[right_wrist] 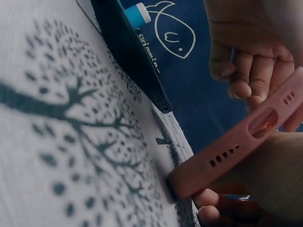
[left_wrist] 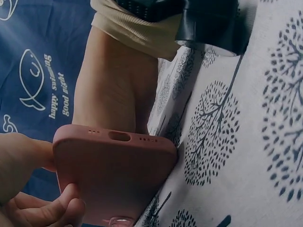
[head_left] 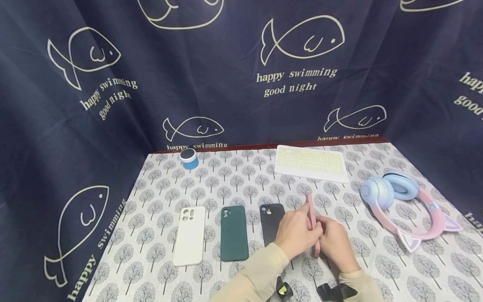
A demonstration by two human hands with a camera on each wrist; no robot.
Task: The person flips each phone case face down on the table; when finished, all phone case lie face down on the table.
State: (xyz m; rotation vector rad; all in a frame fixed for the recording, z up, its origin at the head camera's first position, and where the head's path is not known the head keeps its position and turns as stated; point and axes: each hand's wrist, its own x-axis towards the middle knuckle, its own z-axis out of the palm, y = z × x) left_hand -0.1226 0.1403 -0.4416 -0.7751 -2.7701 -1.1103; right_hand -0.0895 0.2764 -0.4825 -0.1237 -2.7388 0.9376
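Note:
Both hands hold a pink phone case (head_left: 311,209) on its long edge above the patterned cloth. My left hand (head_left: 298,233) grips its upper side. In the left wrist view, fingers (left_wrist: 66,203) of that hand lie on the back of the case (left_wrist: 111,175), near the camera cut-out. My right hand (head_left: 333,241) holds the other face; its fingers are partly hidden behind the case. The right wrist view shows the case's end (right_wrist: 227,146) with its port opening and small holes. A black phone case (head_left: 271,220) lies flat beside my left hand.
A dark green phone case (head_left: 234,233) and a white one (head_left: 190,235) lie to the left. At the back are a blue jar (head_left: 189,159) with a dark-topped lid and a white keyboard (head_left: 311,163). Pink and blue cat-ear headphones (head_left: 434,209) lie on the right.

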